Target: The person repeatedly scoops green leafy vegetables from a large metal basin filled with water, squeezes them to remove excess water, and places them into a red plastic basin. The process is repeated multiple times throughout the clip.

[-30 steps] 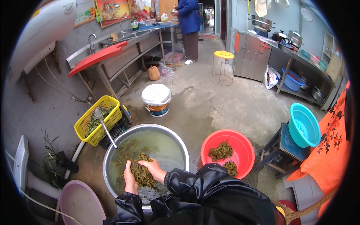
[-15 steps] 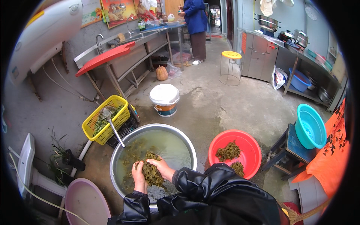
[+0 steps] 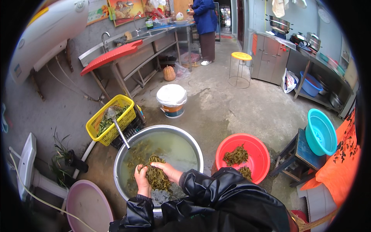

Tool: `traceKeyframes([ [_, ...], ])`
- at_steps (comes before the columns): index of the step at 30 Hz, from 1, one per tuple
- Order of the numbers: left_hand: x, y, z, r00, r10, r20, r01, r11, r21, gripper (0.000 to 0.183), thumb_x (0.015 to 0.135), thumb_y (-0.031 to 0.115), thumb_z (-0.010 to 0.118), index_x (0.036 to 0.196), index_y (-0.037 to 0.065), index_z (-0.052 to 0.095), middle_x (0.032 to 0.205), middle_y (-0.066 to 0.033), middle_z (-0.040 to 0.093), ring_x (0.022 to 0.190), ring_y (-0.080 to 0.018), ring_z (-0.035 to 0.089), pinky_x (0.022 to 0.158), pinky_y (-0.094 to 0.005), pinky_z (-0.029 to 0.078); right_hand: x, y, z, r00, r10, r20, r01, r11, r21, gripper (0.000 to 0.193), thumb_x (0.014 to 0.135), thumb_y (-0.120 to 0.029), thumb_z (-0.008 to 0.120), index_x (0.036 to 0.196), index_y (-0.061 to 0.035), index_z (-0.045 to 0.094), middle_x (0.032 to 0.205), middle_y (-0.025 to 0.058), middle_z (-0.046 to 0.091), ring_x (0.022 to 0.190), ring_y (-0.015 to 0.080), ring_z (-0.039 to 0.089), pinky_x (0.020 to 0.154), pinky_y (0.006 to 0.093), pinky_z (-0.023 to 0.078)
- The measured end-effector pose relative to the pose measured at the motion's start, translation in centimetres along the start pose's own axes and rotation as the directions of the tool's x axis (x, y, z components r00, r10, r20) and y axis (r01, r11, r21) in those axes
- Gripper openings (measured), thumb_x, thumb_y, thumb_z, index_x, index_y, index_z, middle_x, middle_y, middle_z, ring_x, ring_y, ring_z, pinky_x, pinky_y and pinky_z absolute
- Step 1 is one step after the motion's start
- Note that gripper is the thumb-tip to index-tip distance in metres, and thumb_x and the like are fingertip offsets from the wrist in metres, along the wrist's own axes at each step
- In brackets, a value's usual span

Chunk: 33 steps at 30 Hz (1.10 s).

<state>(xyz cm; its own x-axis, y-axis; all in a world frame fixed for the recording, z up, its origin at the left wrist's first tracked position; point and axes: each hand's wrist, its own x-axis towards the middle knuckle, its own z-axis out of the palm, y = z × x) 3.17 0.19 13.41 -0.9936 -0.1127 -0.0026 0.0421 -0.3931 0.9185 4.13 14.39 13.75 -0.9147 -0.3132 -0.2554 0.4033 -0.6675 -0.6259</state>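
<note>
Over a wide metal basin of cloudy greenish water, I hold a dripping clump of dark olive leafy greens between both hands. My left hand cups its left side. From the right, my right hand is wrapped over the upper part of the clump; some fingers of both hands are hidden by the greens. More leaves float in the water at the basin's left side. To the right, a red plastic basin holds two smaller heaps of the same greens.
A yellow basket of greens stands beyond the metal basin, with a metal skimmer reaching to its rim. Nearby are a lidded white bucket, a purple tub and a teal basin on a stool. A person stands at the far counter.
My hands still grip the greens and have shifted only slightly, with the clump pressed between them. The whole view has moved a little.
</note>
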Motion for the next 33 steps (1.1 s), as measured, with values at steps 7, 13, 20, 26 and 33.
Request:
traceKeyframes([
  [7,-0.3,0.4,-0.2,0.999,0.035,0.025,-0.035,0.999,0.008,0.020,0.077,0.009,0.061,0.097,0.004,0.057,0.089,0.0019,0.054,0.082,-0.0098,0.050,0.077,-0.0245,0.040,-0.3,-0.2,0.1,0.995,0.078,0.063,-0.079,0.997,0.021,0.035,0.085,-0.030,0.069,0.109,-0.0058,0.063,0.102,0.0074,0.068,0.089,0.0180,0.065,0.081,0.0322,0.052],
  [13,-0.2,-0.2,0.5,0.989,0.145,-0.014,-0.141,0.979,0.144,0.022,0.091,0.021,0.056,0.102,0.002,0.058,0.099,-0.0021,0.058,0.093,-0.0125,0.052,0.086,-0.0280,0.041,0.5,0.2,-0.3,0.999,-0.047,0.028,0.047,0.999,0.013,0.030,0.090,-0.028,0.062,0.109,-0.0047,0.064,0.102,0.0061,0.068,0.089,0.0163,0.065,0.082,0.0308,0.051],
  [20,-0.9,0.5,2.2,0.991,0.037,0.127,-0.005,0.971,-0.241,0.056,0.099,0.051,0.033,0.135,0.010,0.047,0.130,-0.0082,0.052,0.121,-0.0230,0.048,0.105,-0.0360,0.035,0.7,-1.4,0.5,0.950,-0.265,-0.166,0.259,0.964,-0.054,0.034,0.083,-0.020,0.070,0.110,-0.0015,0.062,0.100,0.0077,0.066,0.089,0.0187,0.063,0.081,0.0317,0.052],
  [26,-2.8,-1.9,2.2,0.855,-0.513,0.078,0.519,0.838,-0.172,0.093,0.081,0.080,0.032,0.148,0.015,0.028,0.150,-0.0100,0.032,0.135,-0.0333,0.030,0.108,-0.0606,0.019,0.6,-3.5,0.8,0.846,-0.483,-0.224,0.480,0.874,-0.075,0.035,0.082,-0.019,0.072,0.110,-0.0005,0.061,0.099,0.0060,0.066,0.088,0.0160,0.062,0.080,0.0311,0.052],
  [33,-3.0,-1.2,2.9,0.781,-0.556,0.284,0.624,0.699,-0.350,0.086,0.081,0.082,0.026,0.146,0.026,0.033,0.151,-0.0039,0.034,0.137,-0.0306,0.031,0.107,-0.0611,0.023,1.1,-1.6,0.4,0.696,-0.700,-0.159,0.596,0.686,-0.417,0.042,0.078,-0.025,0.078,0.107,-0.0001,0.062,0.098,0.0081,0.067,0.091,0.0161,0.062,0.085,0.0311,0.050],
])
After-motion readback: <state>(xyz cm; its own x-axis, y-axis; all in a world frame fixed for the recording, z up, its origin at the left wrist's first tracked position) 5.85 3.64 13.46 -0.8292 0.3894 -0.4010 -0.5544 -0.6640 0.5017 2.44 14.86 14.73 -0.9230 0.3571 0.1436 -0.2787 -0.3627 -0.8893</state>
